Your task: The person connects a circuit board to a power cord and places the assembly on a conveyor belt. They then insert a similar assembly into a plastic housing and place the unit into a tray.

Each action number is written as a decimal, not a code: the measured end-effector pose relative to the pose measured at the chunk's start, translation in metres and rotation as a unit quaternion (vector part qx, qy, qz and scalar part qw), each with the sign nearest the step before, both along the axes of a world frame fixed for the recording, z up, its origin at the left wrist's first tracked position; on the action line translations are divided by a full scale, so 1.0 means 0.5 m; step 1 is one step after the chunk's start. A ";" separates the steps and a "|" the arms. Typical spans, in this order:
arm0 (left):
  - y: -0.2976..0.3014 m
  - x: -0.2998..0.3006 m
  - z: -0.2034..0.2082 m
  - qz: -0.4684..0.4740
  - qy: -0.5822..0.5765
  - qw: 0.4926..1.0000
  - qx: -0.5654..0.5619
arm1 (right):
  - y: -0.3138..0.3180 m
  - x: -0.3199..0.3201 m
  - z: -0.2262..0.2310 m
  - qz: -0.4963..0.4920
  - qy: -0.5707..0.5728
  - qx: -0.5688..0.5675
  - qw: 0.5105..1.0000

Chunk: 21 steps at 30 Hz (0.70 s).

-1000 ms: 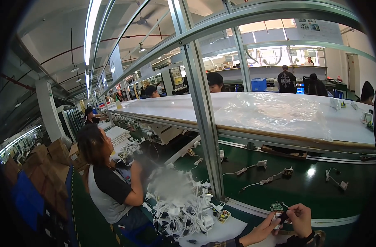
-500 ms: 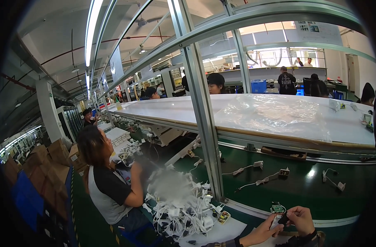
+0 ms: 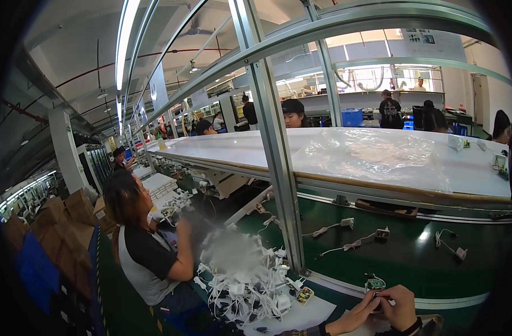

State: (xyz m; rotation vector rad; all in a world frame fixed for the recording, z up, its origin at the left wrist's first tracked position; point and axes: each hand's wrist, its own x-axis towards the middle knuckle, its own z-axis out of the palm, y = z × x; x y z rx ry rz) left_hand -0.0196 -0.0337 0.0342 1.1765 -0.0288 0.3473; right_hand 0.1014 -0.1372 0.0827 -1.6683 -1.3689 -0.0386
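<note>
At the lower right, my left hand (image 3: 354, 318) and my right hand (image 3: 400, 308) meet, fingertips pressed together. A small green circuit board (image 3: 374, 284) with components on it sticks up just beyond my fingers. My left hand is closed around its lower end. My right hand pinches close against it, and what sits between those fingers is hidden. To the left lies a heap of white power adapters with white cables (image 3: 247, 291). A bare yellowish circuit board (image 3: 304, 295) rests at the heap's right edge.
A green conveyor belt (image 3: 401, 274) carries spaced adapters with cables (image 3: 379, 234). A metal post (image 3: 278, 157) rises in front of me. Above the belt, a white shelf (image 3: 239, 147) holds a clear plastic sheet (image 3: 373, 154). A co-worker (image 3: 149, 241) sits at the left; others are farther off.
My right hand has moved left and closed in on my left hand, hiding the dark piece seen between them before. Adapters on the belt have shifted slightly left.
</note>
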 end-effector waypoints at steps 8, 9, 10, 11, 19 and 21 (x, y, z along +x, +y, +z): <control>0.002 -0.005 0.004 0.011 0.073 0.997 -0.038 | 0.007 -0.001 -0.016 0.002 -0.050 0.038 0.998; 0.001 -0.005 0.006 0.011 0.073 0.997 -0.037 | 0.006 -0.004 -0.015 -0.002 -0.024 0.032 0.999; -0.001 -0.005 0.007 0.014 0.061 0.997 -0.038 | 0.005 -0.005 -0.014 -0.005 0.002 0.026 1.000; -0.002 -0.004 0.008 0.017 0.049 0.998 -0.039 | 0.005 -0.006 -0.013 -0.005 0.002 0.026 1.000; 0.026 0.055 -0.124 0.028 0.101 0.994 -0.039 | -0.005 0.027 -0.015 0.010 -0.067 -0.001 0.998; 0.025 0.053 -0.110 0.026 0.117 0.993 -0.015 | -0.010 0.026 -0.013 0.031 0.127 -0.031 0.991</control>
